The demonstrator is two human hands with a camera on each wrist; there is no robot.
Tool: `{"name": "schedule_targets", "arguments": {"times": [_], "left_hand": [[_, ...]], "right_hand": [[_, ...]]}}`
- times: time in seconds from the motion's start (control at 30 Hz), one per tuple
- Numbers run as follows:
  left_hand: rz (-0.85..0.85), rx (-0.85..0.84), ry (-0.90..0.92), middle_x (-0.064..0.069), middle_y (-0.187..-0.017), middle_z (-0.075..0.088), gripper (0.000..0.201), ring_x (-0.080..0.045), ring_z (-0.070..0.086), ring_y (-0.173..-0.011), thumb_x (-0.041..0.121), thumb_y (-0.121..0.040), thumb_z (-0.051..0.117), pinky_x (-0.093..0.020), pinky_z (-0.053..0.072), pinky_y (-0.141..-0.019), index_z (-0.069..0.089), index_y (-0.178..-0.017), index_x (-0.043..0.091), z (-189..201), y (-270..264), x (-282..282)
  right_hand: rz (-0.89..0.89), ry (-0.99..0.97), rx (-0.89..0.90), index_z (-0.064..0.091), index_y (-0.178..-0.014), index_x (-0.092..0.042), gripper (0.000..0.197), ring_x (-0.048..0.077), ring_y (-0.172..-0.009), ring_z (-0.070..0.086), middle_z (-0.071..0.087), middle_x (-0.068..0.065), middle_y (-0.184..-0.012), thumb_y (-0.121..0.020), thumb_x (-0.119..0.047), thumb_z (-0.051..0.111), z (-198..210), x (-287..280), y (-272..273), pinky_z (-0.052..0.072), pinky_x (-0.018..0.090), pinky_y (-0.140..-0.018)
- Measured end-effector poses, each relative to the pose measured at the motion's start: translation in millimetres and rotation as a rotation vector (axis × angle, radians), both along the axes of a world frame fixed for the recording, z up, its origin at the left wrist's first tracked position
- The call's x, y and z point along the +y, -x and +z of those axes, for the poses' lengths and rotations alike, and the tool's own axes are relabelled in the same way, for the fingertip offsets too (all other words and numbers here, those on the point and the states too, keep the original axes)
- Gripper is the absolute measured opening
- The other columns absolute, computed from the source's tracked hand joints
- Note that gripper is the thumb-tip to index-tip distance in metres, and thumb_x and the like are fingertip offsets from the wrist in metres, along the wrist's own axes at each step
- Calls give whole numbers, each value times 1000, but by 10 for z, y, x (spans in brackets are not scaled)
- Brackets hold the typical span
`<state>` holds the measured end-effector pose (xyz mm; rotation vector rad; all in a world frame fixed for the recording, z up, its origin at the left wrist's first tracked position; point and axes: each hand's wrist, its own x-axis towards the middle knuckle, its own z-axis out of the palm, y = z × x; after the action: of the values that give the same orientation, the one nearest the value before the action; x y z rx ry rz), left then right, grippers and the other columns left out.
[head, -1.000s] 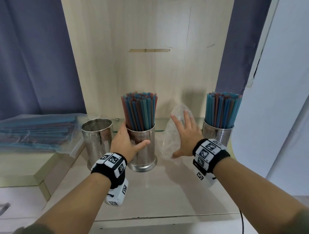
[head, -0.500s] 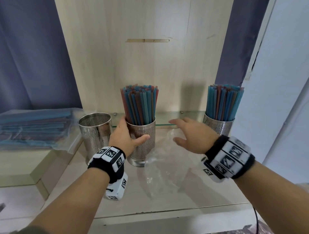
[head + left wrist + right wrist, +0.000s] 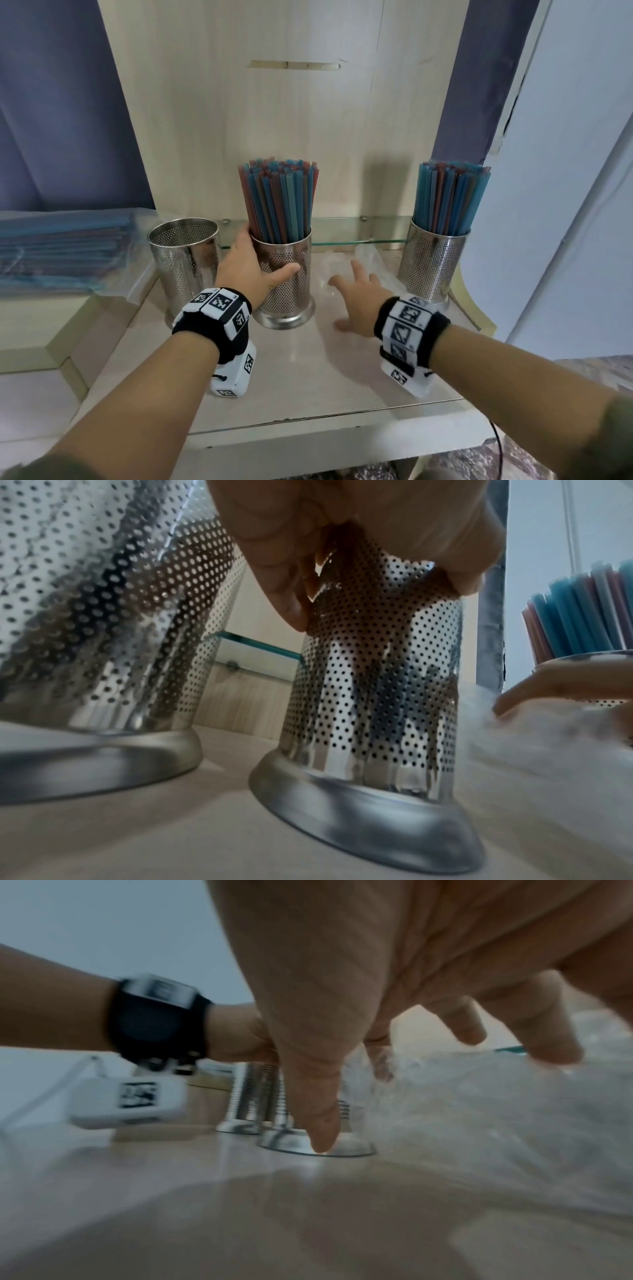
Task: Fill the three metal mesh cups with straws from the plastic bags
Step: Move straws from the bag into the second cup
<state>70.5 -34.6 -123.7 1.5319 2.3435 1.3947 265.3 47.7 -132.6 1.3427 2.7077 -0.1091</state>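
Note:
Three metal mesh cups stand on the shelf. The left cup (image 3: pixel 185 260) is empty. The middle cup (image 3: pixel 286 277) is packed with blue and red straws (image 3: pixel 281 202), and my left hand (image 3: pixel 251 270) grips its side, thumb in front and fingers behind; the left wrist view shows that cup (image 3: pixel 373 685) up close. The right cup (image 3: pixel 432 267) also holds straws (image 3: pixel 448 198). My right hand (image 3: pixel 356 298) is spread, fingers straight, pressing down on an empty clear plastic bag (image 3: pixel 363 260) that lies crumpled between the middle and right cups; the bag (image 3: pixel 479 1123) lies under my fingers (image 3: pixel 551 1039).
A plastic bag full of straws (image 3: pixel 65 250) lies on the raised ledge at the left. A glass shelf (image 3: pixel 349 229) runs behind the cups against the wooden back panel. A white wall stands close on the right.
The empty bag went from upright against my right palm to flat on the shelf, and my right hand came down with it. My left hand stayed on the middle cup.

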Motion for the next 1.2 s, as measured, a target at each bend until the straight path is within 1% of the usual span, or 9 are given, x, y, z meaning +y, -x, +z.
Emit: {"name": "schedule_targets", "arguments": {"times": [0.13, 0.33, 0.6, 0.77, 0.83, 0.9, 1.0, 1.1, 1.2], "left_hand": [[3, -7, 1, 1, -134, 56, 94, -21, 58, -119, 52, -66, 83, -34, 44, -97, 32, -140, 22, 5, -1, 1], [1, -16, 13, 2, -135, 56, 97, -21, 58, -119, 55, -64, 82, -38, 46, -101, 31, -140, 24, -12, 31, 22], [-17, -23, 39, 3, -137, 55, 101, -20, 58, -120, 62, -60, 81, -45, 48, -102, 30, -139, 27, -12, 104, 41], [-20, -13, 43, 1, -140, 53, 103, -20, 57, -121, 57, -62, 83, -43, 47, -102, 28, -143, 24, 17, 88, 22], [-21, -8, 47, 1, -140, 53, 104, -20, 57, -120, 57, -62, 83, -42, 47, -101, 28, -143, 23, 17, 84, 16], [-24, 1, 43, 1, -138, 54, 103, -20, 58, -119, 56, -62, 83, -38, 48, -98, 28, -143, 23, 18, 64, 5], [-61, -9, 18, 2, -134, 56, 102, -18, 59, -116, 54, -63, 83, -33, 48, -93, 28, -143, 22, 16, 21, -8], [-150, -34, 33, 7, -133, 57, 102, -15, 57, -118, 49, -60, 87, -38, 48, -99, 29, -142, 29, 23, -9, -59], [-148, 77, 83, 4, -141, 51, 103, -16, 48, -128, 47, -63, 86, -34, 39, -106, 30, -147, 27, 44, 17, -180]], "right_hand": [[-43, 65, 30, 16, -157, -24, 81, 38, -137, 40, 16, 15, -160, -94, -42, 63, -108, 487, 190, 38, 48, -111], [-91, 92, 74, 4, -158, -31, 84, 37, -150, 19, 1, 13, -166, -95, -45, 57, -170, 1077, 354, 22, 54, -119], [60, 103, 2, 27, -155, -30, 64, 31, -145, 31, 26, 10, -162, -99, -44, 52, 156, 640, 204, 29, 45, -118], [184, 244, 506, 54, -137, -27, 44, 11, -108, 60, 62, -3, -130, -96, -41, 60, 452, 194, -17, 48, 36, -102], [154, 256, 816, 49, -141, -25, 56, 10, -105, 58, 58, -3, -130, -91, -41, 68, 471, 111, 60, 51, 30, -92], [144, 292, 1013, 32, -152, -25, 83, 11, -119, 50, 46, -4, -140, -83, -42, 76, 445, 84, 201, 46, 28, -96], [190, 439, 1131, 19, -155, -25, 104, 7, -128, 47, 44, -6, -147, -75, -39, 84, 323, 99, 429, 43, 30, -108], [177, 492, 1210, 35, -144, -22, 86, -5, -108, 59, 60, -16, -122, -75, -27, 87, 193, 102, 538, 51, 19, -94], [134, 419, 1249, 40, -138, -25, 84, -2, -107, 63, 64, -15, -117, -70, -33, 89, 118, 83, 515, 54, 23, -94]]}}
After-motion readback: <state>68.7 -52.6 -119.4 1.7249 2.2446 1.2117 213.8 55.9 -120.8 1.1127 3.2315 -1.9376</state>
